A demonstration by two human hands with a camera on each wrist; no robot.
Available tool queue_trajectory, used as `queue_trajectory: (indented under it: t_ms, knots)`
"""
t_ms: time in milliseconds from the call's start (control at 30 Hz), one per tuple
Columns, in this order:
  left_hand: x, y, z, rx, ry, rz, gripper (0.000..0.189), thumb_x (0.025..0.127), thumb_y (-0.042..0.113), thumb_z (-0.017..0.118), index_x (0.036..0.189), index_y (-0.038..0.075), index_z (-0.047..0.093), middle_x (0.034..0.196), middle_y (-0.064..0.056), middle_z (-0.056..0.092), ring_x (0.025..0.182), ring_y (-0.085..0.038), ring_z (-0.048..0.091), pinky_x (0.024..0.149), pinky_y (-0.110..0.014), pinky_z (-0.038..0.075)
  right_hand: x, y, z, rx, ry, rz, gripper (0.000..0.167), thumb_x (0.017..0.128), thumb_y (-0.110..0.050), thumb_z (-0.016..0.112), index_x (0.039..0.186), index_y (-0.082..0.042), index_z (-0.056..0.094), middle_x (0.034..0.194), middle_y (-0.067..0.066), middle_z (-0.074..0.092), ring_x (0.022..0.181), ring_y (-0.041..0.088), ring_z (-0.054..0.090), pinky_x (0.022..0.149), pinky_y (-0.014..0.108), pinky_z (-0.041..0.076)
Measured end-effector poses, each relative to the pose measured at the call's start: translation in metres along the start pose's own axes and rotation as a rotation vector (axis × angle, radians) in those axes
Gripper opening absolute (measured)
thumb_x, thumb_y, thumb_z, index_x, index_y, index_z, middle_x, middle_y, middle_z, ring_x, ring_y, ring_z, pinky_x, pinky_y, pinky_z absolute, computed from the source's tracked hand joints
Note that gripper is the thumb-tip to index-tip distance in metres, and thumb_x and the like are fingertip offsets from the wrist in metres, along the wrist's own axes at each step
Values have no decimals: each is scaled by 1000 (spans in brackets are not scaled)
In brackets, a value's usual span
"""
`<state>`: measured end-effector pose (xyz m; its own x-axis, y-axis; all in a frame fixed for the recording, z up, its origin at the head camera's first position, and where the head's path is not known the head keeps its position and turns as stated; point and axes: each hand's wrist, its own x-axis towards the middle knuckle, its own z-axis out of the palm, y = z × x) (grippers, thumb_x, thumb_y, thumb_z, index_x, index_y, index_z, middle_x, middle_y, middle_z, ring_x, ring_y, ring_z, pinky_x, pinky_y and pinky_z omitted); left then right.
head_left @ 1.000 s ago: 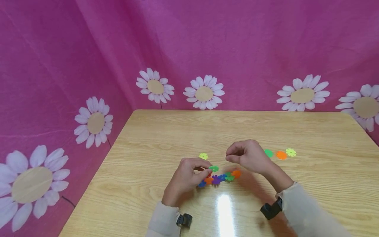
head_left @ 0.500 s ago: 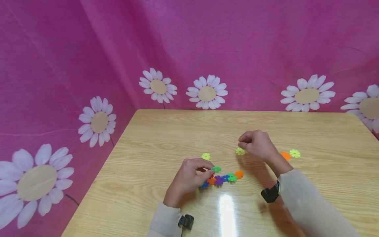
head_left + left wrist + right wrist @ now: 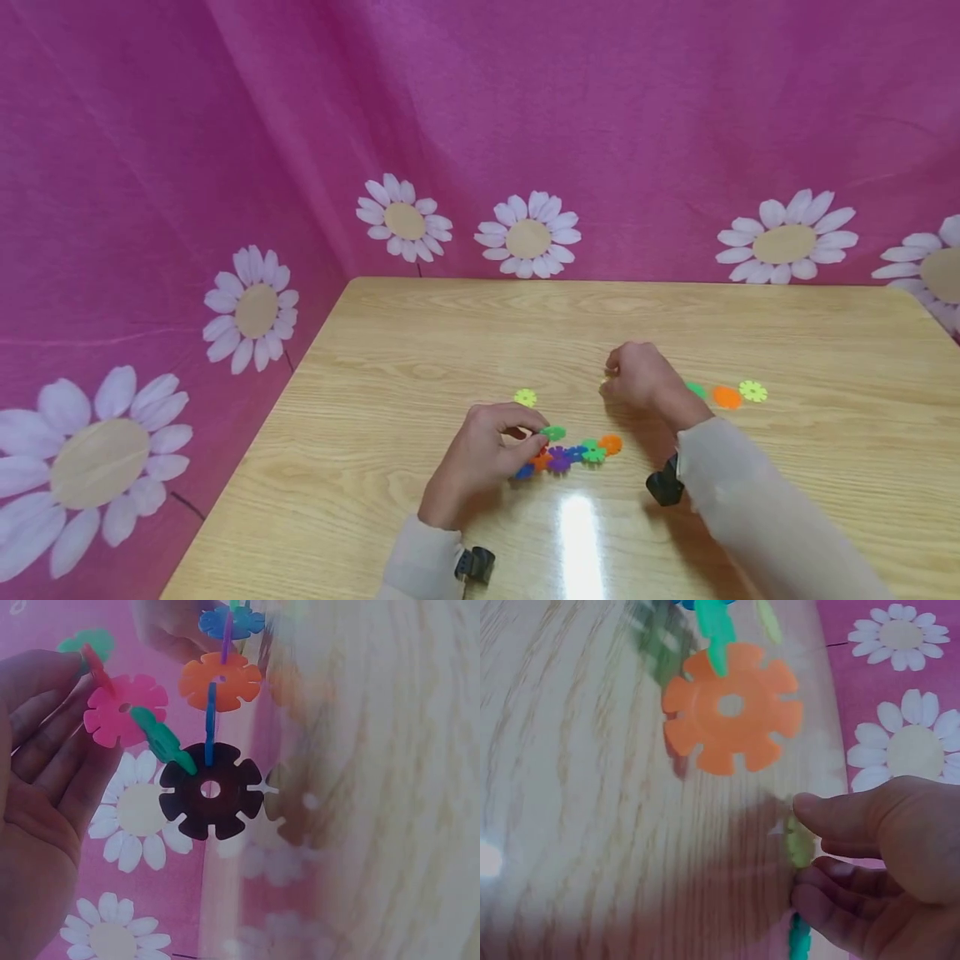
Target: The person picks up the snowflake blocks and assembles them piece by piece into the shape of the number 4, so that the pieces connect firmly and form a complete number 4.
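Observation:
My left hand [image 3: 487, 442] pinches one end of a chain of interlocking plastic flower discs. At its fingertips, in the left wrist view, are a green disc [image 3: 94, 643] and a red one [image 3: 95, 666]. From there the chain runs through a pink disc [image 3: 126, 711], a dark disc [image 3: 184, 806] and an orange disc [image 3: 210, 694]. The chain's far end is another orange disc [image 3: 765, 739], slotted to a green one [image 3: 718, 634]. My right hand [image 3: 641, 375] is low over the table, thumb and fingertips closed about a loose yellow disc [image 3: 801, 844], mostly hidden in the head view.
Loose discs lie on the wooden table [image 3: 420, 333]: a yellow one [image 3: 525, 397] behind my left hand, and green [image 3: 696, 390], orange [image 3: 726, 397] and yellow [image 3: 753, 391] ones to the right. A pink curtain [image 3: 637, 142] with printed daisies surrounds the table.
My right hand moves from near the chain, back and to the right, then down onto the loose yellow disc. My left hand keeps its pinch on the chain. The head view shifts slightly.

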<state>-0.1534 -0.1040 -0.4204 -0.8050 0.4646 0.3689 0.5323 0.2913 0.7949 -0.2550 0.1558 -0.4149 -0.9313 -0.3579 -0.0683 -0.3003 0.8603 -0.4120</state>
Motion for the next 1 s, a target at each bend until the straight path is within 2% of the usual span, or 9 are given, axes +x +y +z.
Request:
queue_trajectory:
  t_ms: [133, 300, 467, 633, 800, 1000]
  knots:
    - [-1, 1, 2, 0, 8, -5, 8, 89, 2, 73, 93, 9, 77, 92, 7, 72, 83, -5, 65, 78, -29, 57, 1, 1, 2, -22, -40, 57, 30, 84, -16, 79, 102, 6, 73, 98, 18, 71, 98, 38, 64, 84, 48, 54]
    - [-1, 0, 2, -5, 15, 1, 8, 90, 3, 73, 92, 9, 77, 91, 8, 72, 84, -5, 66, 78, -30, 57, 1, 3, 4, -8, -46, 92, 27, 85, -14, 78, 103, 5, 73, 100, 17, 70, 95, 34, 62, 84, 47, 53]
    - [-1, 0, 3, 1, 16, 4, 7, 90, 3, 72, 92, 9, 77, 91, 8, 72, 84, -5, 66, 78, -29, 57, -3, 5, 4, 18, -33, 40, 22, 85, -8, 75, 104, 3, 73, 102, 17, 70, 94, 34, 61, 83, 47, 53]
    - [0, 1, 3, 18, 18, -8, 8, 90, 4, 72, 91, 9, 78, 91, 10, 71, 84, -4, 66, 78, -28, 57, -8, 3, 0, 42, -13, -11, 19, 85, -2, 72, 104, 3, 74, 92, 12, 71, 86, 29, 64, 77, 44, 54]
    - [0, 1, 4, 25, 18, -14, 8, 90, 3, 72, 90, 9, 78, 91, 9, 72, 83, -4, 65, 78, -29, 57, -16, -2, -4, 106, 38, -32, 17, 85, -5, 73, 101, 1, 73, 84, 6, 70, 81, 25, 63, 74, 43, 52]
    - [1, 1, 4, 35, 18, -21, 9, 90, 2, 72, 91, 9, 77, 93, 7, 72, 85, -4, 65, 78, -28, 57, -29, -7, -9, 221, 96, -87, 14, 86, -6, 73, 99, 0, 73, 78, 1, 68, 72, 19, 60, 65, 36, 50]
